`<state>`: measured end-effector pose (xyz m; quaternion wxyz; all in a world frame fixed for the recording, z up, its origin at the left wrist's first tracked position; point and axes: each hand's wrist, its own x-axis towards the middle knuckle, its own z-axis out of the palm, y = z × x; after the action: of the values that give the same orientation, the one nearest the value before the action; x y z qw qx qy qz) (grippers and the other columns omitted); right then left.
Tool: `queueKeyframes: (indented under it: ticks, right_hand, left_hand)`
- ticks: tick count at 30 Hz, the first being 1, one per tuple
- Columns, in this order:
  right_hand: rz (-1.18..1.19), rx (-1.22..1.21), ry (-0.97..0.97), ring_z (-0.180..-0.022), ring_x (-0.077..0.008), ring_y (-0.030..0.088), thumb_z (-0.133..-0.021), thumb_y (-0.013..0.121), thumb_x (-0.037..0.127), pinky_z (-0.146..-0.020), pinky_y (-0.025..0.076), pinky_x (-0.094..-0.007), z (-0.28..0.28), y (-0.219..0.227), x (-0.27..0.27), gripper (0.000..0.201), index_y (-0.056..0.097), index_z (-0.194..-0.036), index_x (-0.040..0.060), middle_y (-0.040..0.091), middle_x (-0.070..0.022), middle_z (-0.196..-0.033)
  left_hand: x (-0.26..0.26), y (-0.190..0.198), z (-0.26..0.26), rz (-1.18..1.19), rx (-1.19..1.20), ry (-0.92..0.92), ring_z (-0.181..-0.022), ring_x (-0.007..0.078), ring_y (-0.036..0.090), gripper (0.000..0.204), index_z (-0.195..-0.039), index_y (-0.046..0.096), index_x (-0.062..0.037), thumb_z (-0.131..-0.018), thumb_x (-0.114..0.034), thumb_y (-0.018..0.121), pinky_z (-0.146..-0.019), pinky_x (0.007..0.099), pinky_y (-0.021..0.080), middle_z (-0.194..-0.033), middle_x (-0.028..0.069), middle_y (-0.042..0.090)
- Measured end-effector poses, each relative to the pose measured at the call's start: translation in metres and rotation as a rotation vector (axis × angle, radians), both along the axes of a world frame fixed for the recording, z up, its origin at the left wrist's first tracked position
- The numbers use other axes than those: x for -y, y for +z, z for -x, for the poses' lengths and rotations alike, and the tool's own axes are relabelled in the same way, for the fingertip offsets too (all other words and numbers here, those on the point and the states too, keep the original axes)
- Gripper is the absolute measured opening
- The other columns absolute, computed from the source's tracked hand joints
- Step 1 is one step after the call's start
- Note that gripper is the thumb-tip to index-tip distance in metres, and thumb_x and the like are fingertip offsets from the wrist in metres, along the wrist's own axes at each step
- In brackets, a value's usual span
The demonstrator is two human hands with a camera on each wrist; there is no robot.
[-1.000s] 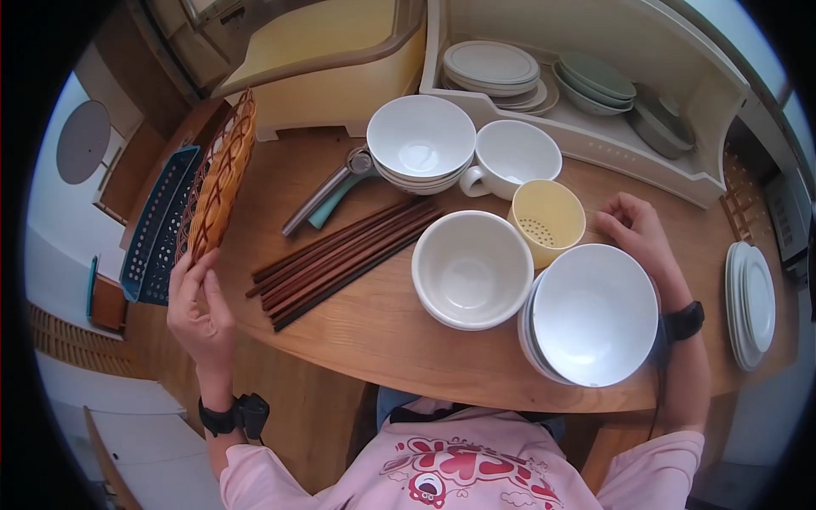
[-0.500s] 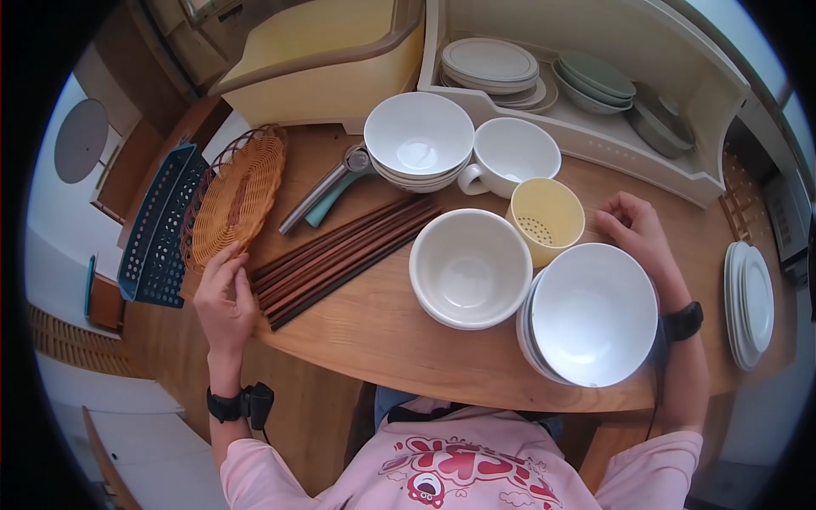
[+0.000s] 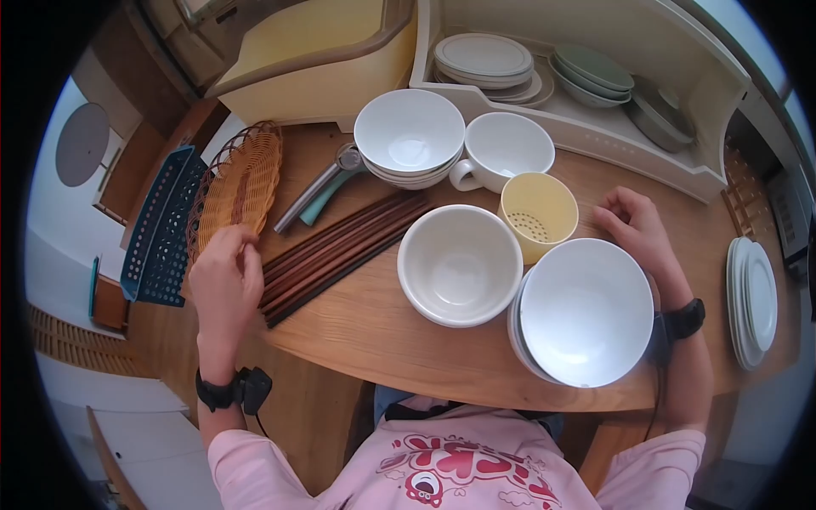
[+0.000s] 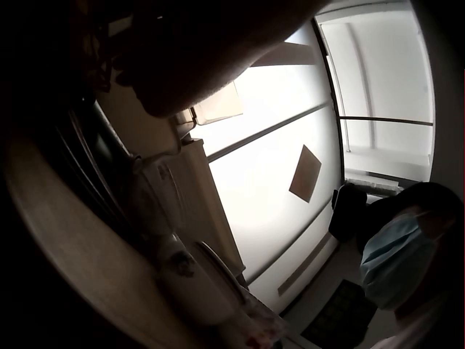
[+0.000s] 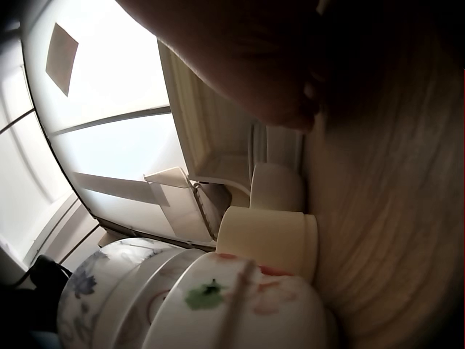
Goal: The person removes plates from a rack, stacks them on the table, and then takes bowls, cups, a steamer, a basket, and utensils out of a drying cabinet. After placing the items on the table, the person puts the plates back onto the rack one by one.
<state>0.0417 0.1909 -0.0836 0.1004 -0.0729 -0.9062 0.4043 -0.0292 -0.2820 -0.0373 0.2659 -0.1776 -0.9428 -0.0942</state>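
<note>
Oval tan wicker bskt [image 3: 242, 183], brn-rimmed.

On the desk's [image 3: 365, 327] left, the basket [image 3: 248, 178] lies between the crate [image 3: 161, 234] to its left and the chopsticks [image 3: 340, 253] to its right, with the left grip [image 3: 225, 276] at its near end; whether they touch is hard to see. Behind the chopsticks lie two tools [image 3: 308, 193]. Further right, the rear bowls [image 3: 408, 132] stand beside the mug [image 3: 512, 149]; before it come the cup [image 3: 540, 212], then the middle bowl [image 3: 459, 265] and front bowls [image 3: 586, 313]. Behind, the rack [image 3: 595, 146] holds dishes [image 3: 484, 56], with the box [image 3: 340, 89] to its left. Plates [image 3: 754, 304] stand far right.
</note>
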Motion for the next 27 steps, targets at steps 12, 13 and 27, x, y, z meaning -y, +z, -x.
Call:
queueKeyframes:
  ticks: [12,13,27]
  right_hand:
    - [0.034,-0.005,-0.005,-0.057,-0.0042,0.047,-0.084,0.066,0.017,-0.052,0.039,-0.0224,0.0,-0.004,-0.002,0.017,0.062,-0.081,0.0004,0.057,0.0011,-0.063]
    - [0.043,-0.004,-0.004,-0.057,-0.0043,0.047,-0.084,0.066,0.017,-0.052,0.039,-0.0224,-0.001,-0.004,-0.002,0.017,0.062,-0.081,0.0003,0.058,0.0009,-0.063]
    - [0.042,-0.014,0.002,-0.058,-0.0042,0.047,-0.083,0.066,0.016,-0.052,0.039,-0.0223,-0.001,-0.006,-0.003,0.017,0.062,-0.081,0.0005,0.057,0.0011,-0.064]
  left_hand:
    - [-0.078,0.006,0.078,0.268,0.206,-0.181,-0.095,0.0368,0.058,0.031,-0.103,0.057,0.0031,-0.083,-0.02,0.063,-0.085,0.0427,0.047,-0.097,0.0192,0.062]
    - [-0.08,0.004,0.088,0.31,0.335,-0.133,-0.096,0.0371,0.058,0.033,-0.101,0.057,0.0028,-0.082,-0.023,0.064,-0.086,0.0434,0.046,-0.098,0.0206,0.062]
    - [-0.073,-0.006,0.112,-0.134,0.652,-0.112,-0.07,0.0277,0.066,0.034,-0.096,0.059,0.0056,-0.073,-0.018,0.064,-0.066,0.0375,0.052,-0.078,0.0187,0.066]
